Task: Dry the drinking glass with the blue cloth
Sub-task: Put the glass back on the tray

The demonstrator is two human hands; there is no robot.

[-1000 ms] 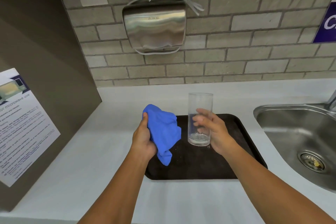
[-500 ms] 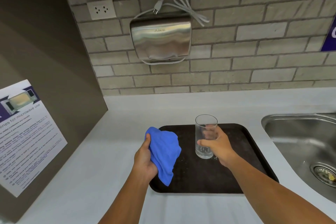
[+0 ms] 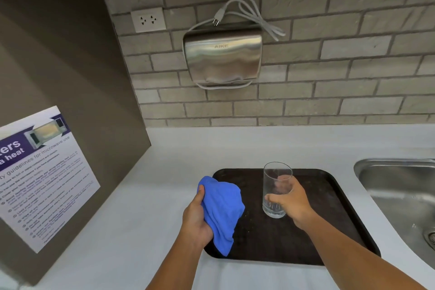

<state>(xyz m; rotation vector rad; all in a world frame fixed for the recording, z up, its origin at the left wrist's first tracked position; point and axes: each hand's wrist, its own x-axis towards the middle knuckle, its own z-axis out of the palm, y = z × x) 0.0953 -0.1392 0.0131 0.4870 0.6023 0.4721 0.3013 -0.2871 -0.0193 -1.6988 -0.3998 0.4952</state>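
A clear drinking glass (image 3: 275, 178) stands upright on the dark tray (image 3: 329, 214), slightly tilted. My right hand (image 3: 290, 203) is wrapped around its lower half, fingers behind it and thumb in front. My left hand (image 3: 196, 221) grips a bunched blue cloth (image 3: 222, 209) over the tray's left edge; the cloth hangs down from the fist. Cloth and glass are apart, about a hand's width between them.
A steel sink (image 3: 400, 198) lies at the right of the white counter (image 3: 131, 219). A brown side panel with a microwave notice (image 3: 40, 176) stands at the left. On the brick wall hang a steel hand dryer (image 3: 222, 56) and a socket (image 3: 147, 20).
The view has tilted upward, so hands and tray sit lower in the frame. My right hand has closed more fully round the glass. The cloth stays in my left hand.
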